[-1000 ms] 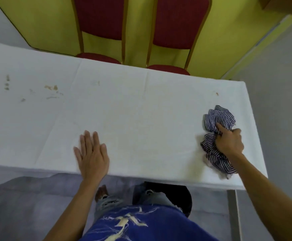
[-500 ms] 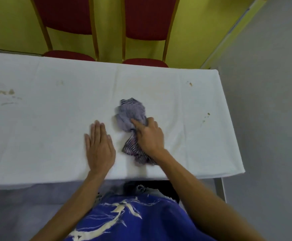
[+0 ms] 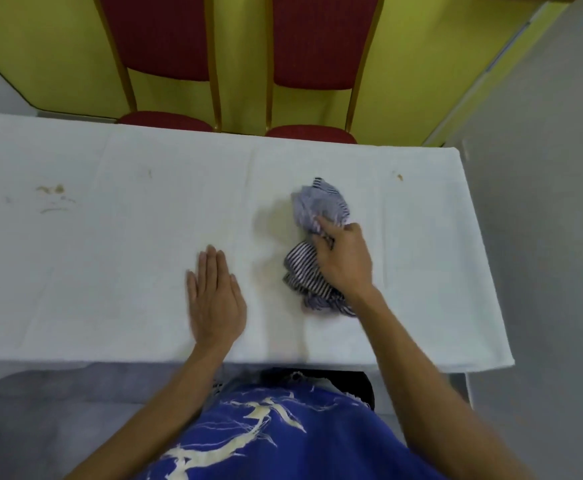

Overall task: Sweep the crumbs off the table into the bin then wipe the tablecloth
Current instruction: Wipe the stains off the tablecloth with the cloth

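A: Well, what can't you make out?

B: Plenty. The tabletop (image 3: pixel 75 306) runs out of frame on the left, so its left edge is unseen. The far bunch of the rag (image 3: pixel 304 268) is smeared with blur, and its middle lies hidden under the right hand (image 3: pixel 345 261). A dark shape (image 3: pixel 363 382) sits below the near edge, half behind the blue shirt (image 3: pixel 283 445). Whether it is a bin, I cannot tell.

A: How does the rag lie?

B: Crumpled and long, its axis running from the near edge toward the far edge, with the near end leaning slightly to the right edge. It rests on the white tablecloth (image 3: pixel 421 271) in the right half, about midway between the near and far edges and well apart from the right edge.

A: And the hands?

B: The right hand grasps the rag, fingers curled into the stripes, forefinger stretched over the far bunch. The left hand (image 3: pixel 214 299) is released: flat, palm down on the tablecloth, fingers straight and together, pointing at the far edge. It lies close to the near edge, just left of the rag, not touching it.

A: Anything else?

B: A brown crumb (image 3: pixel 400 177) near the far right corner, brownish marks (image 3: pixel 52 190) toward the left, and two red chairs (image 3: pixel 165 32) beyond the far edge, their tops cut off.
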Motion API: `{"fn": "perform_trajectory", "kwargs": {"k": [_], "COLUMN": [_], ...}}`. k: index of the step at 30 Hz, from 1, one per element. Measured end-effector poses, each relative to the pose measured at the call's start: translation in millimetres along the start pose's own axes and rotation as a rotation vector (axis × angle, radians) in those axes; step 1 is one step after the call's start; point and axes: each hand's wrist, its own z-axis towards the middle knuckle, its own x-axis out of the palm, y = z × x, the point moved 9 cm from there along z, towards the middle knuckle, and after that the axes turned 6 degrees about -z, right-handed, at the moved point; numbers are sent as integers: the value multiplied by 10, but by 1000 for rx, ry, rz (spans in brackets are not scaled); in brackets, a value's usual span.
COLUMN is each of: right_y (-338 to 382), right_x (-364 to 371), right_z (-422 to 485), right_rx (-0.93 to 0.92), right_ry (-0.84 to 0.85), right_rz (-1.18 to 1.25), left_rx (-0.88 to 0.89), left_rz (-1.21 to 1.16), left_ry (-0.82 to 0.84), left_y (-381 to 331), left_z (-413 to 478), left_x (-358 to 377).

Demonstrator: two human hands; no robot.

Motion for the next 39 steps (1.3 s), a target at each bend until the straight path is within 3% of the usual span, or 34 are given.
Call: {"fn": "perform_trajectory", "kwargs": {"k": [3, 6, 14, 18, 20, 22, 24, 26, 30, 39], "right_y": [913, 807, -803, -702, -235, 398, 866, 951, 426, -1298], "right_x": [795, 894, -57, -17, 161, 516, 894, 988, 656, -548], "right_z": [-623, -637, 131, 321, 237, -73, -522, -706, -323, 492], "right_rx": [-243, -268, 126, 189, 57, -146, -291, -346, -248, 237], "right_ry": [232, 234, 39, 81, 83, 189, 332, 335, 314, 224], "right_rz": [-73, -132, -183, -132, -41, 3, -69, -164, -237, -431], "left_rx": [117, 126, 34, 6, -8, 2, 55, 89, 31, 2], "left_rz": [34, 17, 26, 22, 8, -4, -8, 17, 40, 32], "left_ry": [64, 61, 4, -1, -6, -17, 30, 53, -4, -6], "left_y": [-32, -23, -35, -13, 1, 62, 80, 68, 48, 17], "left_z": [-55, -48, -5, -14, -28, -41, -69, -72, 20, 0], "left_x": [73, 67, 23, 4, -10, -33, -7, 18, -42, -21]}}
